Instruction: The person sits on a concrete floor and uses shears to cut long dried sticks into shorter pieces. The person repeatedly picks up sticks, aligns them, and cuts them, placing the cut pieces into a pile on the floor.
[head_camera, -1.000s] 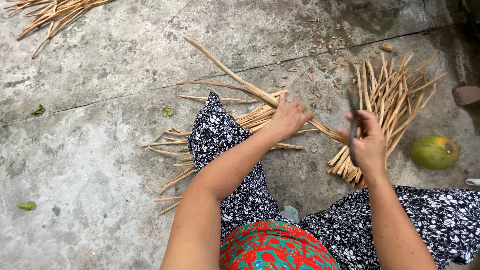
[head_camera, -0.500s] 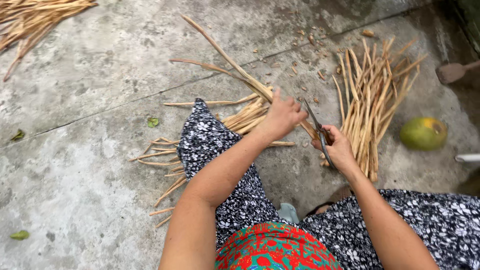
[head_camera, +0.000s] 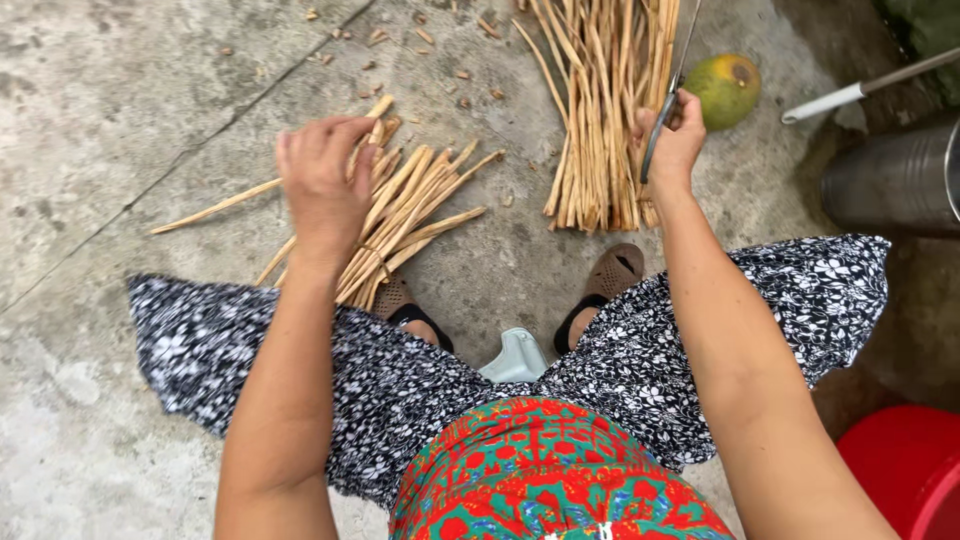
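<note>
The left hand (head_camera: 325, 185) rests half-curled, holding nothing, on the small sticks (head_camera: 410, 215); the right hand's (head_camera: 672, 140) grip closes around a knife (head_camera: 668, 95) beside the big bundle (head_camera: 600, 110).

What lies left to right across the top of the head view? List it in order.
Lone stick on the concrete → left hand on the loose pile of sticks → big bundle of sticks → right hand gripping a knife → green fruit → white-tipped pole.
</note>
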